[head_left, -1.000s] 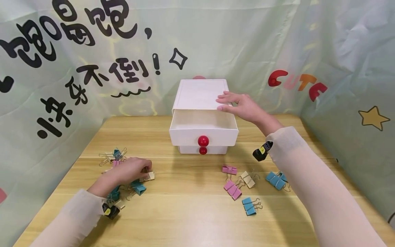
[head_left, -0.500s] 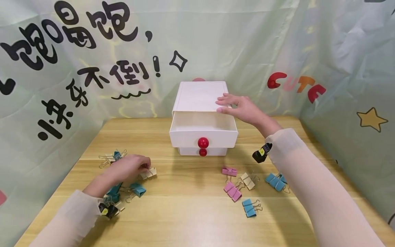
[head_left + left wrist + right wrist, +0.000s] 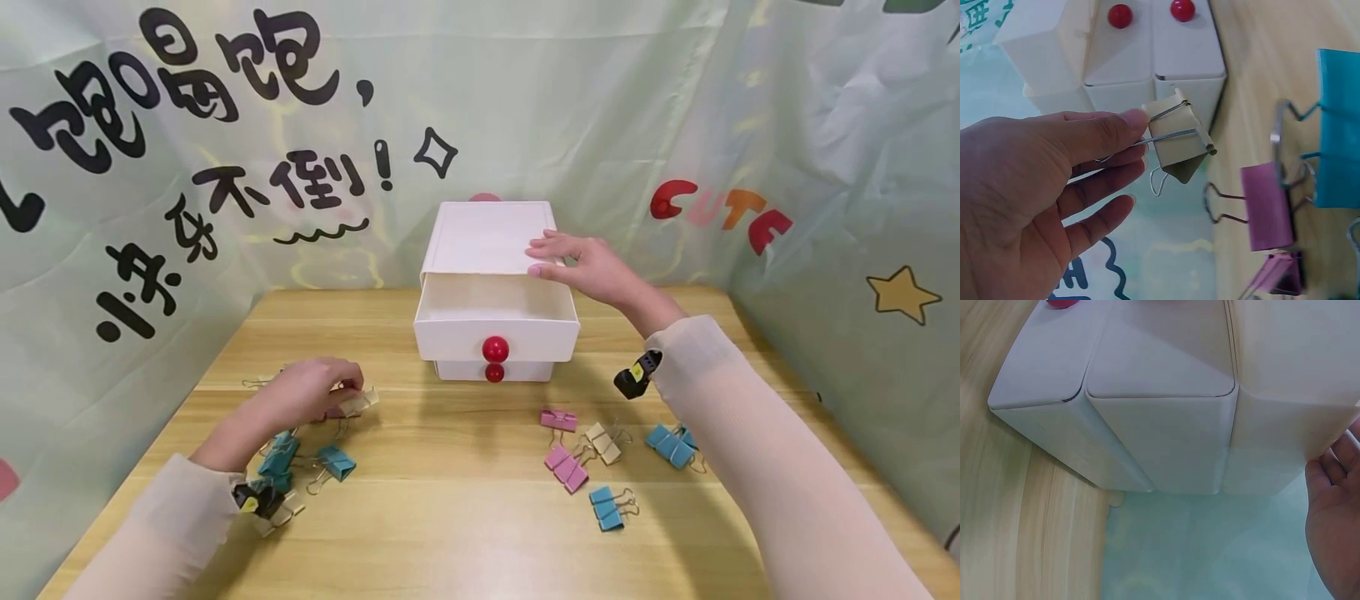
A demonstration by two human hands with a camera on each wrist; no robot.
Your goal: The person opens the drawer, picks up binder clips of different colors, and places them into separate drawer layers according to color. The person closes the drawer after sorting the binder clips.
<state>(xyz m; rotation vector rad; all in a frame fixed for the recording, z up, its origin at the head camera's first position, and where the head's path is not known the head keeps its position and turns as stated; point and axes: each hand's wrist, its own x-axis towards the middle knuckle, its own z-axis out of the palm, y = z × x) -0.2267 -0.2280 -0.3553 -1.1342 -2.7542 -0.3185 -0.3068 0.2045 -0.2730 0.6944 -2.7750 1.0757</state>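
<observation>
My left hand point(image 3: 303, 396) pinches a cream binder clip point(image 3: 1179, 134) by its wire handle, between thumb and fingers. The clip is off the table, above the left group of clips. Beneath and beside this hand lie teal binder clips point(image 3: 335, 462) and, in the left wrist view, a pink binder clip point(image 3: 1267, 206). At the back, a white drawer box point(image 3: 487, 237) stands with its upper drawer point(image 3: 450, 340) pulled out; the visible inside of that drawer is bare. Straight fingers of my right hand point(image 3: 585, 262) rest on the box's top right edge.
On the right lie pink clips point(image 3: 566, 468), a cream clip point(image 3: 602, 443) and blue clips point(image 3: 606, 508). The lower drawer point(image 3: 457, 371) is pushed in under the upper one. A printed cloth point(image 3: 600, 108) hangs behind and beside the wooden table point(image 3: 450, 533).
The left hand has lifted the cream binder clip from the table's left group, up and slightly away. The right hand stays on the box. The head view has shifted slightly.
</observation>
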